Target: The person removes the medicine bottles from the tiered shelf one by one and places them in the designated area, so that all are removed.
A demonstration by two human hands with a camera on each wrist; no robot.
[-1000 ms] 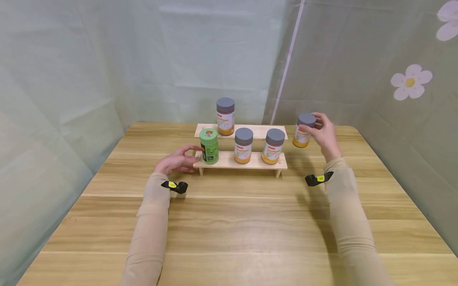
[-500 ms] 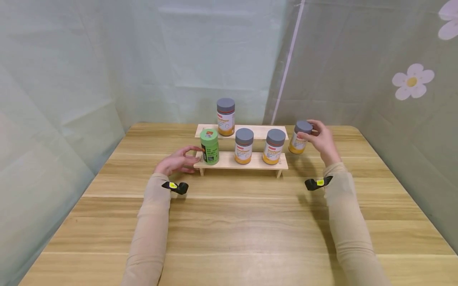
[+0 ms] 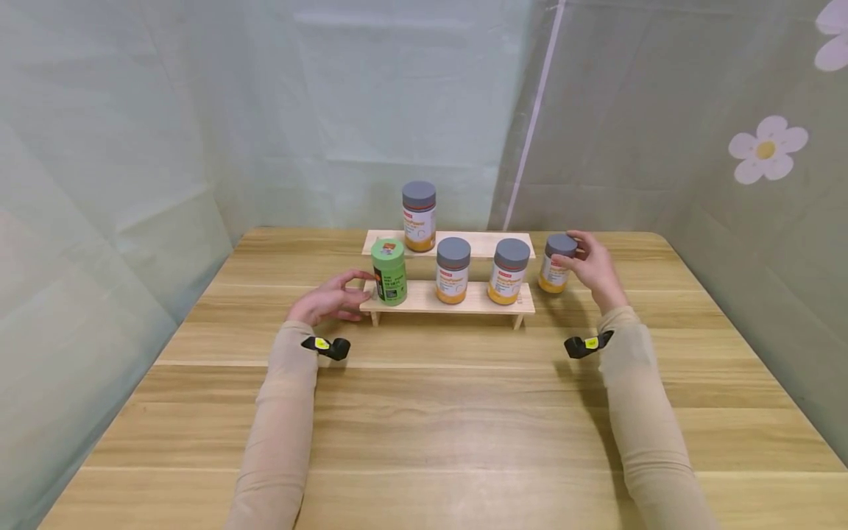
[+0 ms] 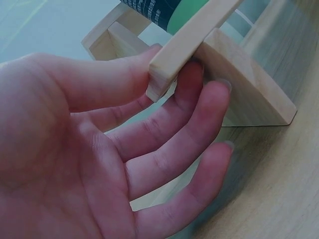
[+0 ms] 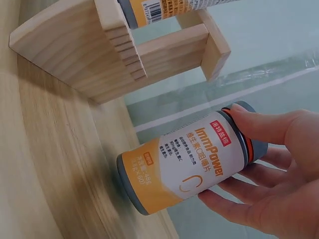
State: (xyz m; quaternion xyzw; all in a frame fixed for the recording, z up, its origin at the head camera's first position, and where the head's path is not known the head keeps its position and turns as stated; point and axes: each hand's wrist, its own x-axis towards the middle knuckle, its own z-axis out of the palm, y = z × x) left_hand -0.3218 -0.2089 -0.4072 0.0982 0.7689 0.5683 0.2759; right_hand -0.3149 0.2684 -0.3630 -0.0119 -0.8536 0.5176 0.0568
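Bottle (image 3: 556,264) sits gripped by its grey cap in my right hand (image 3: 592,266), just right of the rack (image 3: 424,296), while my left hand (image 3: 329,298) lies open, fingertips touching the rack's left end.

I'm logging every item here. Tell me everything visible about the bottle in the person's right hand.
The bottle is a small cylinder with a grey cap, a white label printed in orange and an orange band at the base; it looks like plastic. The cap is on. The right hand grips it by the cap and upper body, fingers curled round. It sits just right of the wooden rack, low over the table; whether its base touches the wood cannot be told.
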